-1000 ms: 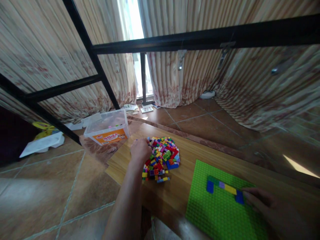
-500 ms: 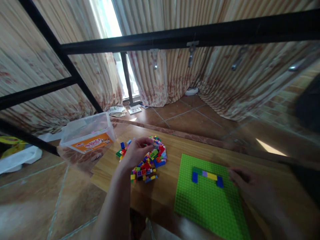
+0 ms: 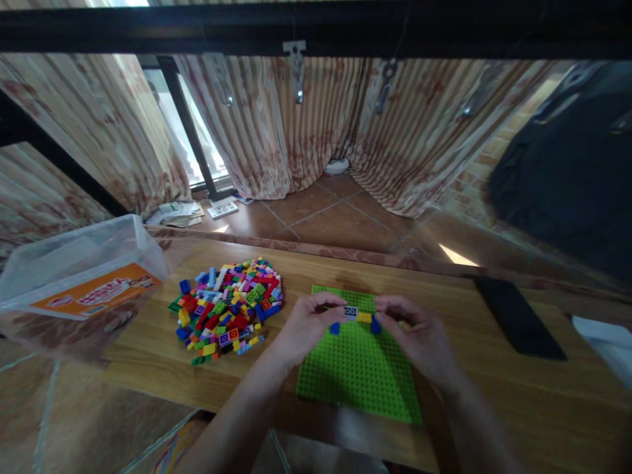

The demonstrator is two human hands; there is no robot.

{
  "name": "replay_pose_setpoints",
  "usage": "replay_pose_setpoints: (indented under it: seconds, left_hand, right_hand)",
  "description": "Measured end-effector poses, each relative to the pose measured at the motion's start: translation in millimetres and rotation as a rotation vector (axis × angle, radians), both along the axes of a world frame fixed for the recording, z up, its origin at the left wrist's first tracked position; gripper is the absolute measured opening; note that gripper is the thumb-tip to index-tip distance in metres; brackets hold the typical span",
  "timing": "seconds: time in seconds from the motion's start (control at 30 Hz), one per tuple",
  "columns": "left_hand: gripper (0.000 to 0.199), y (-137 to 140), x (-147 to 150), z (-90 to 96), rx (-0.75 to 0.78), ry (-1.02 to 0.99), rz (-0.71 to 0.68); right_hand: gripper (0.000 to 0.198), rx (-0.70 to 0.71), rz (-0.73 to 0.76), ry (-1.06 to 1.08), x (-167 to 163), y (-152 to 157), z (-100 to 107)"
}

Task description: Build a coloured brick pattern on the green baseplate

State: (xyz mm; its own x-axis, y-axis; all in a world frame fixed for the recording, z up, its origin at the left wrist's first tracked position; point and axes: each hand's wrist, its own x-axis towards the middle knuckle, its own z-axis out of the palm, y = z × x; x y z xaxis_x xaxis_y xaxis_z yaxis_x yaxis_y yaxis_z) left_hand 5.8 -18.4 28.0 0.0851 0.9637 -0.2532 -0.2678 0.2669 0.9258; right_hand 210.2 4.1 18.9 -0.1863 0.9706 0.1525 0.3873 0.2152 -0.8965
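A green studded baseplate (image 3: 360, 375) lies on the wooden table, with a short row of toy bricks near its far side. In the row I see a yellow brick (image 3: 365, 317), a blue brick (image 3: 334, 328) at the left end and another blue brick (image 3: 376, 324) at the right. My left hand (image 3: 309, 326) pinches a grey brick (image 3: 350, 313), studs showing, just over the row. At the right end, the fingers of my right hand (image 3: 417, 329) are bent together beside the blue brick; what they grip is hidden.
A heap of mixed toy bricks (image 3: 227, 306) spreads over the table's left part. Beyond it stands a clear plastic box (image 3: 83, 263) with an orange label. A dark flat object (image 3: 518, 316) lies on the right. A black bar (image 3: 316, 26) crosses above.
My left hand has moved right, from the brick heap to the row on the baseplate, carrying the grey brick. My right hand has come in to the row's right end. The view has swung right.
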Motion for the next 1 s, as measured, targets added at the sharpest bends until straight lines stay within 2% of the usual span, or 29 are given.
replay_pose_setpoints:
  seconds: [0.17,0.33,0.47,0.77,0.9,1.0]
  left_hand:
    - [0.024,-4.2,15.6,-7.2,-0.012,-0.103,-0.03]
    - [0.025,-4.4,19.1,-11.7,-0.002,-0.11,-0.005]
    - [0.028,-2.5,16.0,-7.8,-0.033,-0.113,-0.013]
    - [0.029,1.3,-2.0,-9.2,-0.044,0.022,0.098]
    - [0.027,3.1,-6.4,-9.8,-0.048,0.092,0.13]
    - [0.023,4.7,-8.6,-9.4,-0.039,0.155,0.153]
  right_hand:
    - [0.022,-0.035,0.175,-0.079,-7.8,-10.1,10.0]
    - [0.017,-0.057,0.218,-0.036,-13.9,-13.0,11.1]
    - [0.019,-0.056,0.141,0.007,-10.7,-10.8,9.2]
    - [0.023,-0.115,-0.104,0.253,9.6,0.1,13.6]
    - [0.031,-0.203,-0.172,0.193,18.9,5.2,11.4]
    - [0.037,-0.321,-0.072,0.021,28.1,7.0,5.2]
